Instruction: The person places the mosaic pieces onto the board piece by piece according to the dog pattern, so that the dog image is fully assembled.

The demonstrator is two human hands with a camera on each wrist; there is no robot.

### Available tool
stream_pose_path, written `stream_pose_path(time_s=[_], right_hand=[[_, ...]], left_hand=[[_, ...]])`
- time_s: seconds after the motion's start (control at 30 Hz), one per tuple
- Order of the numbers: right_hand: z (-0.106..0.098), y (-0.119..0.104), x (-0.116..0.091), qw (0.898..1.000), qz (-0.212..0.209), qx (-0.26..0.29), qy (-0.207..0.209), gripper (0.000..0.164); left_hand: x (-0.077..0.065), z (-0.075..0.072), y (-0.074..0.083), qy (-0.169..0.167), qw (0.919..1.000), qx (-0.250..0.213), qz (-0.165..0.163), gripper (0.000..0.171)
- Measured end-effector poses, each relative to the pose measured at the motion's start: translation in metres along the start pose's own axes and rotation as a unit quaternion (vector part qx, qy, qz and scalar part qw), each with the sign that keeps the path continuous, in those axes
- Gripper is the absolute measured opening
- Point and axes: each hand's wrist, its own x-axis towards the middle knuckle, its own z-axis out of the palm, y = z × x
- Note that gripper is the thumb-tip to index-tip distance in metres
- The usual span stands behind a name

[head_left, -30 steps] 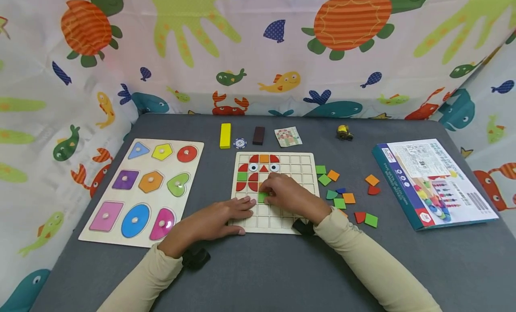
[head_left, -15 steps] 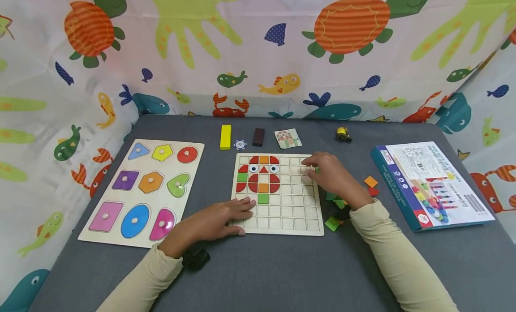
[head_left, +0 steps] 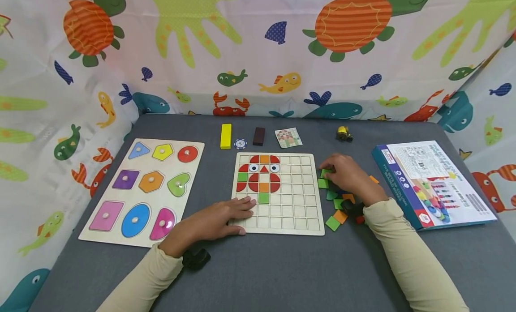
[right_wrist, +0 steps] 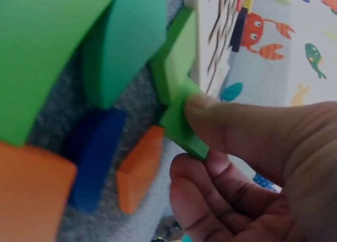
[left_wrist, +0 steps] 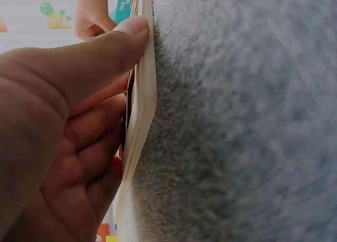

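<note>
A wooden grid board lies in the middle of the table, its upper left cells filled with red, orange and green tiles and two eye tiles. My left hand rests on the board's lower left corner, fingers laid out flat and thumb along the front edge. Off the board's right side, my right hand pinches a green square tile between thumb and fingers. Another green tile lies right against it. A single green tile sits below the orange one on the board.
Loose tiles are scattered right of the board, beside a boxed set. A knob shape puzzle lies left. Along the back are a yellow block, a patterned chip, a dark block, a picture card and a small toy.
My right hand has moved from the board's middle to the loose tiles on the right and now pinches a green tile there. The left hand stays put.
</note>
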Motion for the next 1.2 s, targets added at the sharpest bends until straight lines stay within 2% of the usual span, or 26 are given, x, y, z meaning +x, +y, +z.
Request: stream_pose_path(time_s=[0.13,0.33,0.47,0.67,0.83,1.0,1.1,1.2], right_hand=[[-0.001,-0.013,-0.003,1.0,-0.015,0.016,0.019,0.018],[0.009,-0.056,0.0,0.996,-0.079,0.046,0.011,0.021],[0.021,-0.083,0.002,0.992,-0.111,0.061,-0.013,0.02],[0.041,-0.109,0.004,0.981,-0.158,0.087,-0.073,0.017],[0.056,-0.122,0.008,0.975,-0.178,0.092,-0.1,0.017],[0.069,-0.127,0.011,0.977,-0.184,0.053,-0.099,0.015],[0.072,-0.127,0.011,0.978,-0.183,0.04,-0.095,0.015],[0.066,-0.124,0.007,0.979,-0.173,0.055,-0.092,0.015]], left_hand=[[-0.001,0.0,0.0,0.001,1.0,0.002,-0.003,0.056],[-0.002,-0.001,0.001,-0.001,0.9997,0.022,-0.003,0.057],[-0.001,-0.002,0.001,0.0,0.9995,0.033,0.003,0.057],[0.0,-0.003,0.002,0.0,0.9975,0.068,0.016,0.055],[-0.001,-0.002,0.002,0.001,0.9988,0.047,0.014,0.054],[-0.001,-0.002,0.0,0.003,0.9993,0.037,0.007,0.056],[-0.001,-0.001,0.0,0.004,0.9994,0.032,0.005,0.056],[-0.001,-0.001,0.0,0.005,0.9996,0.029,0.005,0.056]])
